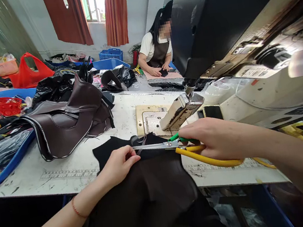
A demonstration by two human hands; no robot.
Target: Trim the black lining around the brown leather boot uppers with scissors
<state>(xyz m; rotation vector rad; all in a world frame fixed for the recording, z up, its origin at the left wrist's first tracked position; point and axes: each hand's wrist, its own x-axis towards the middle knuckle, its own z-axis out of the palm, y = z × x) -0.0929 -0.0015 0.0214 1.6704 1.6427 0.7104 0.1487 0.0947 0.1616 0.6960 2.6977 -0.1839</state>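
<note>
My right hand [202,138] is closed round the green and yellow handles of a pair of scissors [165,145]. The blades point left and lie across the top edge of a dark brown and black leather-like piece [164,189], which hangs over the table's front edge toward me. Pinched between thumb and fingers of my left hand [122,163] is the edge of this piece, close to the scissor tips. A thin dark strip [142,142] curls up by the blades. Whether the blades are parted is hard to make out.
A sewing machine [202,16] looms over the right side, its arm end above the white table [71,173]. Stitched brown leather-like pieces [68,119] are heaped at left, beside a blue tub [16,159]. Across the table a co-worker [155,51] handles a small black piece [163,73].
</note>
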